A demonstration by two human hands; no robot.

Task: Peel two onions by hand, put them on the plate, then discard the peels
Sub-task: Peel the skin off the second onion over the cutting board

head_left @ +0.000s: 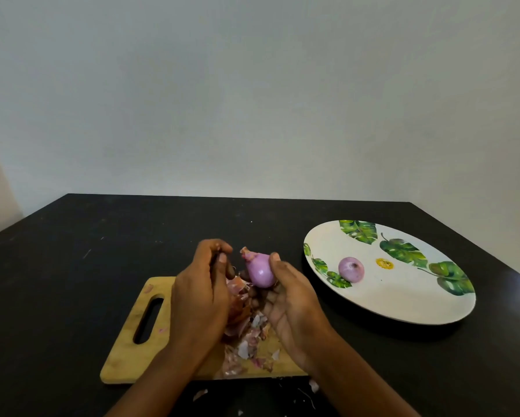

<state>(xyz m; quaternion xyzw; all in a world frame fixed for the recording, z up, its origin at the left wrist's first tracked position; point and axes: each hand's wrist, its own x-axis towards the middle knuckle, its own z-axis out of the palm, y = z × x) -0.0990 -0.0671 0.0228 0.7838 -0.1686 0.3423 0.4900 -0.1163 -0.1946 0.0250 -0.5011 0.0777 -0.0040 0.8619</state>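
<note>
Right grip (pixel 289 299) clasps a peeled purple onion (pixel 260 272) above the wooden cutting board (pixel 126 356), where loose peels (pixel 246 341) lie heaped; left grip (pixel 201 290) hovers just beside it, fingers curled toward the thumb, and whether it pinches anything cannot be told. On the dark worktop (pixel 72 266) to the right, the leaf-patterned plate (pixel 403 296) holds a second peeled onion (pixel 351 269) near its left rim.

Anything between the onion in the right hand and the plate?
Nothing visible. The right hand holds the onion above the cutting board, and only bare table lies between it and the plate. The other onion sits on the plate's left part; the rest is free.
</note>
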